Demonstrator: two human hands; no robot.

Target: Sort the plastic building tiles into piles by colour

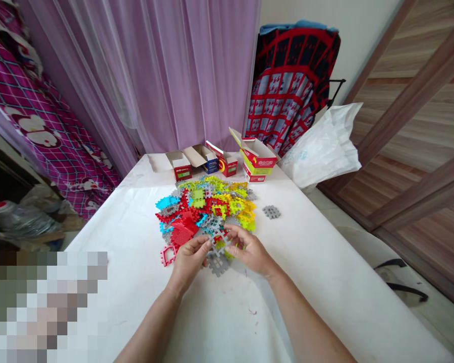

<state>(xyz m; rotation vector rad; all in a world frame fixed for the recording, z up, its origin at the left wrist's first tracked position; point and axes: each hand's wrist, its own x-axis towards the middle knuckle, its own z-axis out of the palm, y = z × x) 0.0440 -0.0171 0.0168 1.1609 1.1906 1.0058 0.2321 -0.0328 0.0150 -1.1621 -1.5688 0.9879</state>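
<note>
My left hand [191, 259] pinches the left edge of a grey interlocking building tile [220, 242], an open frame with notched edges. At its right edge, the thumb and fingertips of my right hand [251, 250] close on the same tile. Just beneath, another grey tile [218, 264] shows between my hands; whether it is joined to the held one I cannot tell. Behind them spreads a heap of tiles [199, 198] in red, yellow, green, blue and grey. A red frame tile [168, 255] lies left of my left hand.
Several opened small cardboard boxes, among them a red one [182, 172] and a blue one [212, 165], stand along the far edge of the white-covered table [306, 282]. One grey tile [271, 212] lies apart on the right. A white bag [325, 146] stands beyond the right edge.
</note>
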